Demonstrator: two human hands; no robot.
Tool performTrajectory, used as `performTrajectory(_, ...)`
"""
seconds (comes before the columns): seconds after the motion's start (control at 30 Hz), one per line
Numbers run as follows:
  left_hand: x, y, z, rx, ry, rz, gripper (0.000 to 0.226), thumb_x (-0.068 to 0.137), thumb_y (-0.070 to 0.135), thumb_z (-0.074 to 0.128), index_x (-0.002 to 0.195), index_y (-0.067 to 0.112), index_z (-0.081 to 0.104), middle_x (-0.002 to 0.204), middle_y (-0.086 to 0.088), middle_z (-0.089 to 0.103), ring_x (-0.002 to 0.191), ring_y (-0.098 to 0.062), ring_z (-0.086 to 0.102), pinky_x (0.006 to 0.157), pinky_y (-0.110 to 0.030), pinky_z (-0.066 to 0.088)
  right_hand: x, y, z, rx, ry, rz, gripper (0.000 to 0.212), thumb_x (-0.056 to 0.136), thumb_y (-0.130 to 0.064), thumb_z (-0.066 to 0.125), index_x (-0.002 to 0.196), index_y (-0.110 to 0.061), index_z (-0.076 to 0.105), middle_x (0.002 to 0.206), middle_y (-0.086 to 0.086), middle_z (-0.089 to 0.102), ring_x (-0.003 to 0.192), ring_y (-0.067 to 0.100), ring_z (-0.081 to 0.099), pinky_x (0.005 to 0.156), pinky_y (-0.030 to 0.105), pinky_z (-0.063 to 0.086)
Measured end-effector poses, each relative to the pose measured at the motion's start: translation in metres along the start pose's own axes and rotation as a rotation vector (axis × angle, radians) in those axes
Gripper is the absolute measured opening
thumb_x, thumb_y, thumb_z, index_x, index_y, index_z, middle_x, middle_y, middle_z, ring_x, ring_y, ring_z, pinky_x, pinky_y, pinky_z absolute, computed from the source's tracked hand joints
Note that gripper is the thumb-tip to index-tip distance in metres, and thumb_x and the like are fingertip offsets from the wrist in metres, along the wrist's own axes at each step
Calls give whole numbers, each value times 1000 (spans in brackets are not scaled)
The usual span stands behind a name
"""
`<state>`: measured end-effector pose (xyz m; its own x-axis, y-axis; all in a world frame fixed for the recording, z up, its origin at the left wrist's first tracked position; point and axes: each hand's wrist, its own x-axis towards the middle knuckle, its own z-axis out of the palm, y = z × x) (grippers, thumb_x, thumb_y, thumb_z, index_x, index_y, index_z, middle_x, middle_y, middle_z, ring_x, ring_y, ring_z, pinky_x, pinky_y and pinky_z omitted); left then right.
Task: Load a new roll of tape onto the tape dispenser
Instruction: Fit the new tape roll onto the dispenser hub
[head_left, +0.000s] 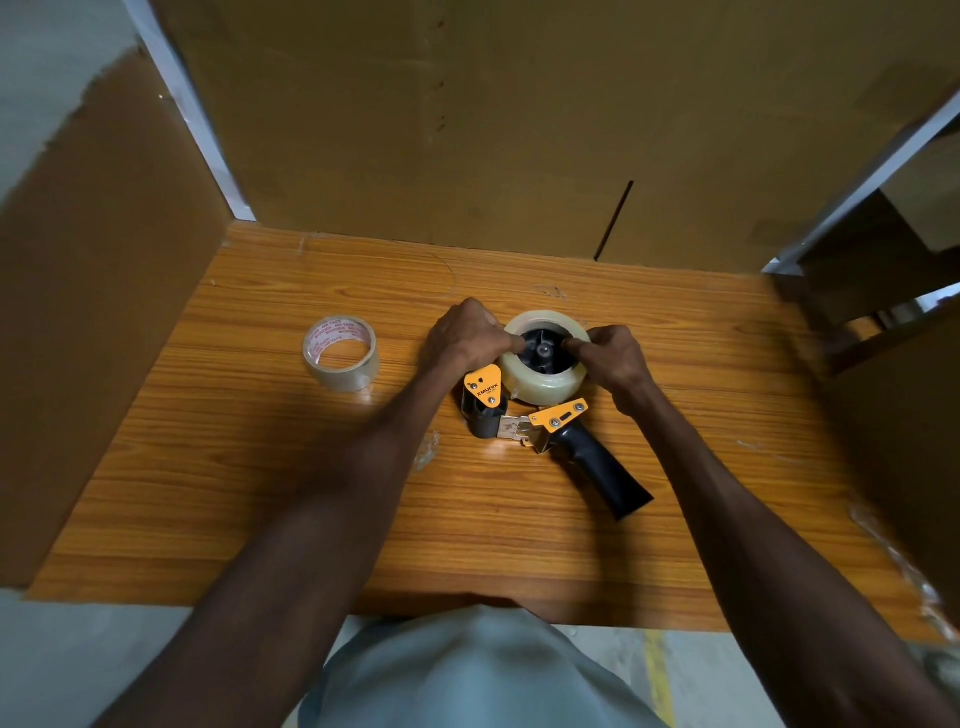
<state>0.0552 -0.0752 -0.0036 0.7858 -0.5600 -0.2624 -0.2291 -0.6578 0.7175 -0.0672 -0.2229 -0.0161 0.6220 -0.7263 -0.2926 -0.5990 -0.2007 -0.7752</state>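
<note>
A black and orange tape dispenser (550, 431) lies flat on the wooden table (260, 493), handle pointing to the near right. A clear tape roll (545, 387) sits around its black hub. My left hand (465, 332) grips the roll's left rim, thumb reaching into the hub. My right hand (613, 358) holds the right rim, fingertips at the hub's edge. A second, thinner tape roll (340, 353) with red print inside its core stands alone on the table to the left, untouched.
Cardboard walls (467, 130) close in the back and both sides of the table. A scrap of clear tape (427, 451) lies near my left forearm. More tape residue clings to the table's right edge (904, 566).
</note>
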Motion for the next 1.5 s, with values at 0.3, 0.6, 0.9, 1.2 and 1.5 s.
performTrajectory(0.3, -1, -11, 4, -22, -11, 71, 37, 71, 47, 79, 56, 19, 58, 52, 2, 46, 48, -15, 40, 55, -29, 33, -2, -1, -1, -22, 16, -6, 14, 84, -29, 72, 81, -15, 70, 92, 14, 75, 89, 32, 72, 80, 55, 60)
performTrajectory(0.6, 1, -13, 1, 13, -62, 65, 45, 70, 59, 76, 60, 15, 70, 57, 7, 63, 68, -17, 58, 99, -58, 41, -6, -2, -8, -75, -64, -38, 14, 88, -29, 70, 88, -15, 71, 94, 13, 75, 89, 29, 72, 83, 54, 59)
performTrajectory(0.9, -4, -19, 5, -11, -71, 28, 47, 68, 61, 75, 52, 20, 58, 45, 9, 47, 53, -16, 48, 74, -41, 37, -11, -1, -9, 0, -141, -37, 25, 90, -34, 70, 77, -13, 71, 84, 14, 74, 75, 24, 66, 67, 39, 50)
performTrajectory(1.2, -13, 1, 5, 79, 63, -14, 42, 69, 43, 81, 51, 20, 51, 53, 6, 55, 67, -18, 59, 110, -59, 28, -8, -8, -5, -27, -110, 35, 13, 86, -23, 72, 85, -10, 69, 91, 15, 74, 83, 30, 70, 71, 46, 58)
performTrajectory(1.5, -21, 22, 11, 99, 166, -77, 33, 63, 37, 87, 65, 21, 59, 81, 1, 70, 90, -26, 66, 107, -59, 34, -13, -14, -2, -135, 61, 38, 35, 75, -25, 72, 100, -4, 61, 101, 17, 70, 95, 35, 67, 83, 56, 58)
